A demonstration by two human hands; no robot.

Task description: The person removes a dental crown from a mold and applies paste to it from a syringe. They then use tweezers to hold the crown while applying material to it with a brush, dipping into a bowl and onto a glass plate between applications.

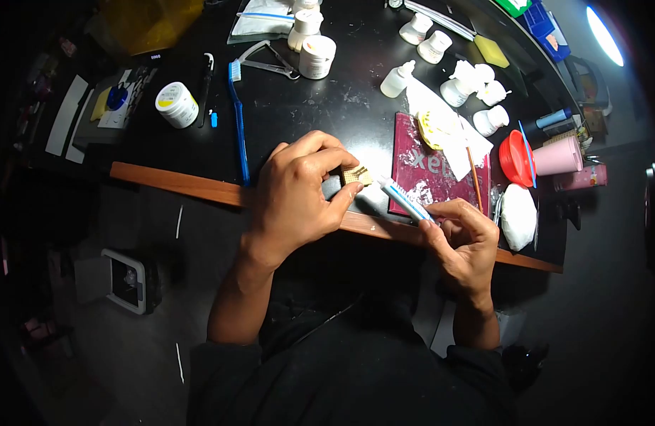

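Note:
My left hand [299, 192] pinches a small tan piece [357, 175] between thumb and fingertips, just above the wooden front edge of the black table [199, 186]. My right hand [464, 238] grips a thin white and blue tool [404, 199] like a pen. Its tip points up and left and sits right beside the tan piece. Both hands hover over the table's front edge, close together.
A maroon slab [419, 174] with white smears lies just behind my hands. A blue toothbrush [237, 117], white jars [176, 104], several small white bottles [455, 89], a red cup [515, 157] and a pink cup [558, 156] crowd the tabletop. A white lump [519, 216] lies at the right.

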